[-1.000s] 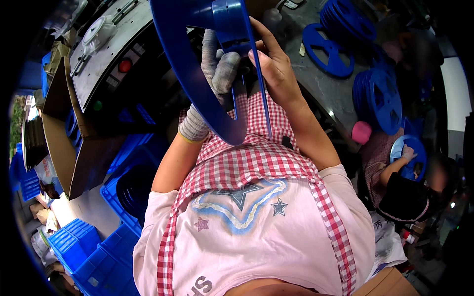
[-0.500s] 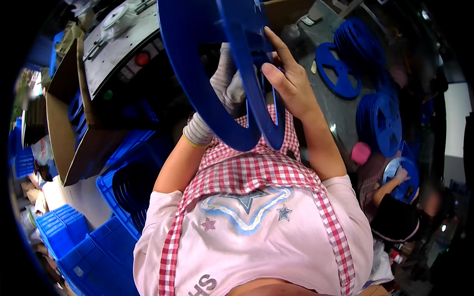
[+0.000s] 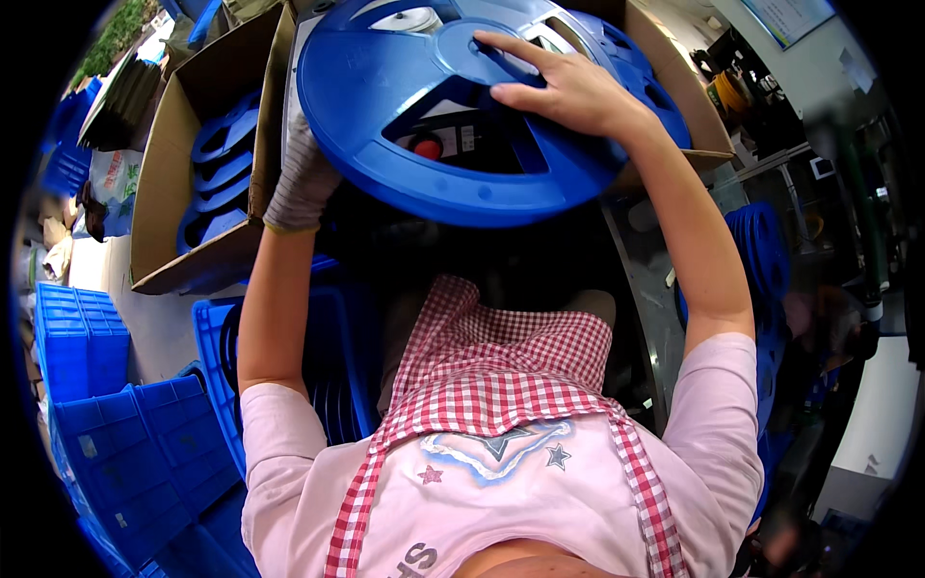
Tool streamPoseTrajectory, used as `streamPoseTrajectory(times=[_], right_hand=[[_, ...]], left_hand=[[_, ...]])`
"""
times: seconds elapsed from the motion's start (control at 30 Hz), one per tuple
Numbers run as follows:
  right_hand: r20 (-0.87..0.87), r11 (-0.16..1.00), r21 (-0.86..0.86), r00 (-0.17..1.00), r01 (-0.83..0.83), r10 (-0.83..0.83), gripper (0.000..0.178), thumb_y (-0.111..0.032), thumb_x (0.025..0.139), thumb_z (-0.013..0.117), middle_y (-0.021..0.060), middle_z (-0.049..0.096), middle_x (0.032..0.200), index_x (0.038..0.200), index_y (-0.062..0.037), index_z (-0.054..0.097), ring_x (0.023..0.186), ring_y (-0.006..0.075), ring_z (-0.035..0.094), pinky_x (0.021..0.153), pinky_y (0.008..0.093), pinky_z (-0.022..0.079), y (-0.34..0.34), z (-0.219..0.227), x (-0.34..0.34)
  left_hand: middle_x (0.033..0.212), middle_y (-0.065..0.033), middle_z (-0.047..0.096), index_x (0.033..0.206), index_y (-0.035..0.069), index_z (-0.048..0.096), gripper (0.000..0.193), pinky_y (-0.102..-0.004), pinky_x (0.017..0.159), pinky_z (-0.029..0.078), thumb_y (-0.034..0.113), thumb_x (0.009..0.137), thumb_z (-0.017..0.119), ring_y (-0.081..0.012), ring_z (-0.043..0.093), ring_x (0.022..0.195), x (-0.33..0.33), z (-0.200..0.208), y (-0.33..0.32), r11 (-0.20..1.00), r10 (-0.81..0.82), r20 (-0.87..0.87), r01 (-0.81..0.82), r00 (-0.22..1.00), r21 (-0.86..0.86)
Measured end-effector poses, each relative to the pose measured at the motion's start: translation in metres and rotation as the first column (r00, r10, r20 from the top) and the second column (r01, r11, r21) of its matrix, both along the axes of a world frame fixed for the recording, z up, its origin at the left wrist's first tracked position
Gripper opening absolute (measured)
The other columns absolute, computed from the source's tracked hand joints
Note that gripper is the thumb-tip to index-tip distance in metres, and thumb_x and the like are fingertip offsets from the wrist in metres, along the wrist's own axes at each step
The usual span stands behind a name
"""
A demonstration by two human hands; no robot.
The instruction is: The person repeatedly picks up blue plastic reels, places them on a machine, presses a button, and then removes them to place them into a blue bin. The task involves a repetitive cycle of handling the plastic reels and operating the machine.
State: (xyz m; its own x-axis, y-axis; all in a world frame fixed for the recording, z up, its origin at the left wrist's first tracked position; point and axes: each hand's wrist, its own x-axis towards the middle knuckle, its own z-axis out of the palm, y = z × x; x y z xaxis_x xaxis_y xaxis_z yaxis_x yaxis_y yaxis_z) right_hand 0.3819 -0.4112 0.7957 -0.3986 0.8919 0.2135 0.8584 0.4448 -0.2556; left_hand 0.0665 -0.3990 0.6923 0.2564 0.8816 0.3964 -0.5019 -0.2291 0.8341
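A large blue plastic reel (image 3: 462, 197), with a round hub and wide cut-out windows, is held up in front of me, tilted so its flat face shows. My left hand (image 3: 304, 178), in a grey knit glove, grips the reel's left rim; its fingers are mostly hidden behind the disc. My bare right hand (image 3: 576, 91) lies over the reel's right side. Its index finger reaches the hub and its thumb presses beside a window, while the other fingers are out of sight.
At left, a cardboard box (image 3: 149, 226) holds several blue reels. Another cardboard box (image 3: 708, 130), behind the held reel, also contains blue reels. Blue crates (image 3: 125, 453) stand at lower left. More blue reels (image 3: 756, 250) are stacked at right. A red button (image 3: 426, 146) shows through a window.
The reel has turned from nearly edge-on to face-up and moved farther from my body. My left hand has shifted to its left rim, my right over its hub. My view has swung right.
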Motion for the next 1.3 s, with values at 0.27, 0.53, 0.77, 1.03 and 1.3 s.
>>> streamPoseTrajectory(times=[0.27,0.53,0.77,1.03,1.3], right_hand=[[0.255,0.953,0.217,0.955,-0.211,0.154,0.069,-0.065,0.083,0.048,0.0145,0.046,0.14,0.139,-0.0237,0.046,0.135,0.0342,0.034,0.111,0.0451,0.025,0.138,0.021,-0.016],[0.207,0.996,-0.044,0.975,-0.072,0.079,0.071,-0.064,0.086,0.046,0.0205,0.046,0.139,0.14,-0.0172,0.043,0.13,0.0361,0.041,0.11,0.0413,0.029,0.141,0.009,-0.038],[0.149,0.983,-0.063,0.973,-0.17,0.178,0.075,-0.062,0.086,0.048,0.0212,0.041,0.142,0.142,-0.0143,0.039,0.133,0.0358,0.037,0.111,0.0421,0.028,0.171,-0.002,-0.04],[0.499,0.991,0.09,0.866,-0.095,0.037,0.071,-0.065,0.088,0.042,0.0212,0.044,0.14,0.145,-0.0238,0.034,0.133,0.0371,0.037,0.113,0.0435,0.022,0.139,0.011,-0.04],[0.325,0.99,0.139,0.946,-0.033,-0.014,0.077,-0.066,0.086,0.042,0.0197,0.038,0.145,0.142,-0.0138,0.039,0.14,0.0353,0.024,0.112,0.0486,0.023,0.105,0.021,-0.003]], left_hand=[[0.103,-0.007,0.064,0.101,0.007,0.066,0.02,-0.0283,0.084,0.053,0.0,0.082,0.063,-0.0199,0.061,0.099,-0.023,0.003,0.115,0.972,0.182,-0.215,-0.142,0.959,0.189],[0.107,-0.0056,0.068,0.115,0.005,0.063,0.026,-0.0248,0.09,0.051,0.015,0.091,0.059,-0.0136,0.06,0.108,-0.031,-0.002,0.086,0.723,0.666,-0.591,-0.199,0.455,0.661],[0.119,-0.0149,0.062,0.128,-0.007,0.046,0.04,-0.0302,0.098,0.049,0.011,0.093,0.053,-0.0207,0.061,0.109,-0.035,-0.004,0.08,0.988,0.096,-0.412,-0.037,0.906,0.149],[0.115,-0.0239,0.06,0.127,-0.01,0.042,0.036,-0.0392,0.095,0.053,0.004,0.094,0.045,-0.0341,0.062,0.105,-0.014,0.005,0.046,0.938,-0.112,0.048,0.122,0.993,-0.324],[0.121,-0.0161,0.059,0.137,-0.001,0.04,0.055,-0.0326,0.092,0.048,0.02,0.09,0.06,-0.0243,0.059,0.108,-0.008,0.013,-0.011,0.887,0.449,-0.584,-0.413,0.676,0.204]])
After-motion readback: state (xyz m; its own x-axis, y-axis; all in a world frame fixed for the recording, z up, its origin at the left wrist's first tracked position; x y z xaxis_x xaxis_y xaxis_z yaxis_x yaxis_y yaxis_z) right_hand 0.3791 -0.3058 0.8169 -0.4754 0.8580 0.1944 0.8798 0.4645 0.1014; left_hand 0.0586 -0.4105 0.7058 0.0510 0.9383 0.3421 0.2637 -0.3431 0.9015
